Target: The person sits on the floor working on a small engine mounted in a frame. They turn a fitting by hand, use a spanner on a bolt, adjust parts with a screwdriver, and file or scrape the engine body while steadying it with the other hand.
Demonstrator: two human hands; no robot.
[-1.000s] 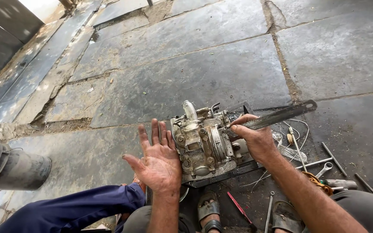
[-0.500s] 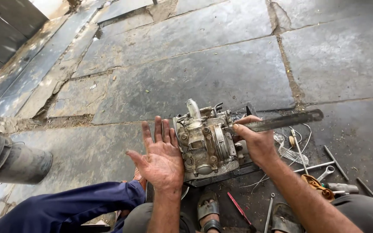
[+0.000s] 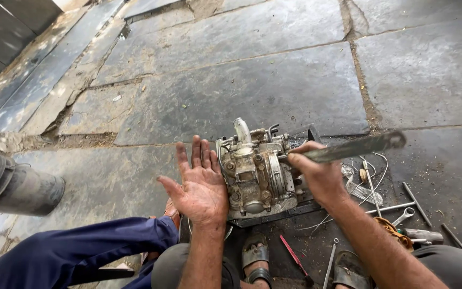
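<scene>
Nearest the camera, at 6 o'clock, sandalled feet (image 3: 256, 256) rest on the stone floor (image 3: 252, 80), with a red-handled screwdriver (image 3: 294, 258) between them. Just above, the left hand (image 3: 198, 184) is spread flat with palm up and fingers released, its edge touching the left side of a grimy metal engine block (image 3: 255, 171). The engine block sits at centre frame on a dark base plate, directly between the two hands. The right hand (image 3: 319, 174), at 3 o'clock of the engine block, is clenched around a long flat metal bar (image 3: 351, 147). The bar's long axis runs almost level, its free end pointing toward 2 o'clock and its near end meeting the engine block's top. Spanners and rods (image 3: 397, 206) lie scattered at 4 o'clock. A dark pipe (image 3: 14, 184) lies at 9 o'clock.
</scene>
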